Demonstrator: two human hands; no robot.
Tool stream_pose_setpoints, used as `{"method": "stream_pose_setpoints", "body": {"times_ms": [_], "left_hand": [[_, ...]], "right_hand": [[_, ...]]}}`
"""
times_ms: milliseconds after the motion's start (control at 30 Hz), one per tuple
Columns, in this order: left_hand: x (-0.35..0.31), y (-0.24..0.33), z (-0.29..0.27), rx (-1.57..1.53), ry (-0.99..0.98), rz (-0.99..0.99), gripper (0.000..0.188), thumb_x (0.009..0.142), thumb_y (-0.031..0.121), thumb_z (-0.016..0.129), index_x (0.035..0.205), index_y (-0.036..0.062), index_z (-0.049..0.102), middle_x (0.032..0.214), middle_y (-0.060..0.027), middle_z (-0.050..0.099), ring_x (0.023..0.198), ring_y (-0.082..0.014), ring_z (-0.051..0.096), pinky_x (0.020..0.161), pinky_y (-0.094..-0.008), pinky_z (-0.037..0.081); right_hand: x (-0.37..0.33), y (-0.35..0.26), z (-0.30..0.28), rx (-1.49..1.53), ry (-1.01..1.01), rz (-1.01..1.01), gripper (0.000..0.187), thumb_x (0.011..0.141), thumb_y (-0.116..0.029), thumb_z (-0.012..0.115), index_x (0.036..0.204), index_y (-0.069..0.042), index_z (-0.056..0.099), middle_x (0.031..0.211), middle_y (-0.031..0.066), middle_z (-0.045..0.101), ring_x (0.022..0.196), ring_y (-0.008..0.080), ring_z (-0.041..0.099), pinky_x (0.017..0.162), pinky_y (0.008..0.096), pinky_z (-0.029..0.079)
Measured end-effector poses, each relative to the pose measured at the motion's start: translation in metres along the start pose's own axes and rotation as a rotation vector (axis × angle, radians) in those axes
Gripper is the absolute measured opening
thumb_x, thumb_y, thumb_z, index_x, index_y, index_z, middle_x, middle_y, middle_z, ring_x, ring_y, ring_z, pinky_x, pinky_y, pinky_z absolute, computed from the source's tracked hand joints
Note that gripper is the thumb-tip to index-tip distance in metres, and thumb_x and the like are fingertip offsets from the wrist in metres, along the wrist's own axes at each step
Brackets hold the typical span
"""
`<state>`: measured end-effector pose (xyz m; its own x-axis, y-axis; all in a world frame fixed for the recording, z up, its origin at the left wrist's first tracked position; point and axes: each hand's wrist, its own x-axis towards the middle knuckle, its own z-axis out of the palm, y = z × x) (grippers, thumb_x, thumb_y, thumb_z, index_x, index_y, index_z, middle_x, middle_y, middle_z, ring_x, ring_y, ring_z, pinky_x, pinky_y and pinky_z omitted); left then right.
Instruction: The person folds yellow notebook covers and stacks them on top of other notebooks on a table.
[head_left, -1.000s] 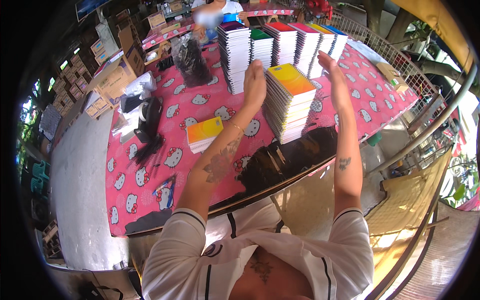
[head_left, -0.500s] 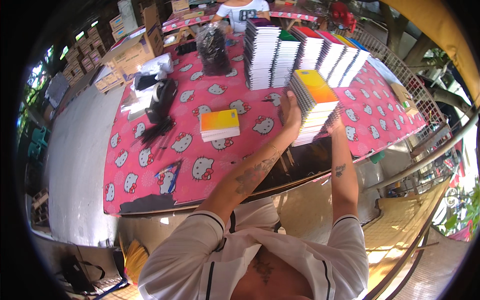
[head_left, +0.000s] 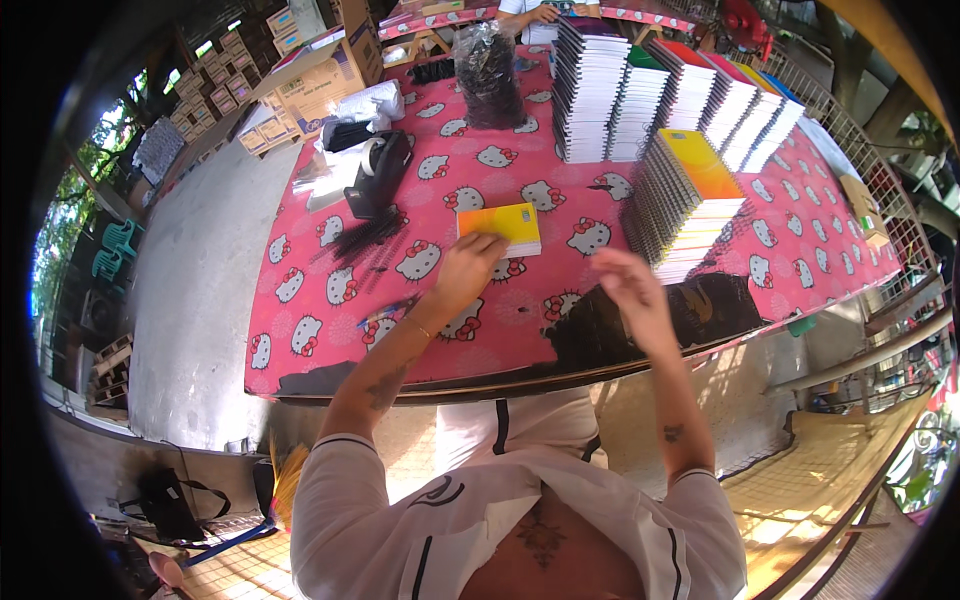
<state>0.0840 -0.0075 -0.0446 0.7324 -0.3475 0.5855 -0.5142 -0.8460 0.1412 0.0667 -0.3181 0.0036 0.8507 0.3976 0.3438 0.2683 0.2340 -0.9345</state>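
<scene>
My left hand (head_left: pixel 475 265) has its fingers closed over the near left corner of a short stack of yellow-orange notebooks (head_left: pixel 518 225) lying on the table. Part of the top cover is hidden under the fingers. My right hand (head_left: pixel 630 288) is open and holds nothing, its fingers loosely bent above the table's near side. Just to its right stands a tall stack of yellow-orange spiral notebooks (head_left: pixel 690 205), apart from the hand. Behind that stack rise taller stacks of spiral notebooks with purple (head_left: pixel 592 100), green (head_left: pixel 638 110), red, yellow and blue covers.
A pink cartoon-cat cloth (head_left: pixel 410 340) covers the table, torn to black at the near edge. Left lie black binding coils (head_left: pixel 370 235), a black tool (head_left: pixel 380 175) and pens (head_left: pixel 388 318). A plastic bag of black coils (head_left: pixel 488 80) stands behind. Another person (head_left: pixel 548 15) sits beyond.
Both hands have let go of the tall yellow-orange stack, which now stands on the table. My left hand has moved left onto the short stack; my right has drawn back. The view has shifted.
</scene>
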Motion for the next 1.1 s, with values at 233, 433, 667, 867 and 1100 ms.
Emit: {"method": "stream_pose_setpoints", "body": {"times_ms": [233, 433, 667, 867, 1100], "left_hand": [[0.019, -0.011, -0.001, -0.032, 0.043, 0.028, 0.024, 0.089, 0.015, 0.071, 0.111, 0.0045, 0.071, 0.105, -0.0106, 0.072, 0.089, -0.0308, 0.067, 0.079, -0.0411, 0.056], [0.028, -0.025, -0.009, -0.203, 0.042, -0.192, 0.017, 0.093, 0.015, 0.065, 0.107, 0.0058, 0.071, 0.100, -0.0131, 0.073, 0.079, -0.0354, 0.068, 0.073, -0.0446, 0.056], [0.059, 0.014, -0.051, 0.060, 0.168, -0.026, 0.018, 0.090, 0.008, 0.062, 0.107, 0.0039, 0.062, 0.089, -0.0145, 0.068, 0.082, -0.0352, 0.067, 0.073, -0.0452, 0.054], [0.001, 0.065, -0.034, 0.048, -0.003, 0.120, 0.036, 0.086, 0.012, 0.068, 0.121, 0.0049, 0.060, 0.117, -0.0161, 0.059, 0.109, -0.0335, 0.059, 0.091, -0.0443, 0.049], [-0.058, 0.081, 0.012, -0.498, 0.135, -0.486, 0.057, 0.091, 0.005, 0.064, 0.145, 0.0109, 0.048, 0.146, -0.0210, 0.040, 0.135, -0.0457, 0.039, 0.110, -0.0437, 0.037]], "right_hand": [[0.043, 0.119, 0.034, -0.250, 0.111, 0.188, 0.053, 0.092, -0.012, 0.069, 0.142, -0.004, 0.052, 0.129, 0.0132, 0.062, 0.116, 0.0215, 0.060, 0.096, 0.0339, 0.049], [0.062, 0.121, 0.052, -0.468, 0.097, 0.115, 0.058, 0.089, -0.016, 0.072, 0.142, -0.005, 0.053, 0.126, 0.0149, 0.062, 0.111, 0.0245, 0.063, 0.093, 0.0364, 0.051], [0.059, 0.094, 0.048, -0.483, 0.190, -0.026, 0.073, 0.087, -0.017, 0.077, 0.151, -0.010, 0.042, 0.122, 0.0143, 0.061, 0.112, 0.0275, 0.062, 0.095, 0.0421, 0.050], [0.019, 0.073, 0.042, -0.100, -0.063, 0.197, 0.069, 0.088, 0.000, 0.073, 0.149, -0.009, 0.042, 0.110, 0.0088, 0.064, 0.083, 0.0133, 0.065, 0.071, 0.0277, 0.053], [0.012, 0.086, 0.079, -0.029, 0.059, -0.018, 0.038, 0.093, -0.002, 0.069, 0.127, -0.004, 0.052, 0.102, 0.0064, 0.066, 0.077, 0.0079, 0.062, 0.066, 0.0224, 0.051]]}}
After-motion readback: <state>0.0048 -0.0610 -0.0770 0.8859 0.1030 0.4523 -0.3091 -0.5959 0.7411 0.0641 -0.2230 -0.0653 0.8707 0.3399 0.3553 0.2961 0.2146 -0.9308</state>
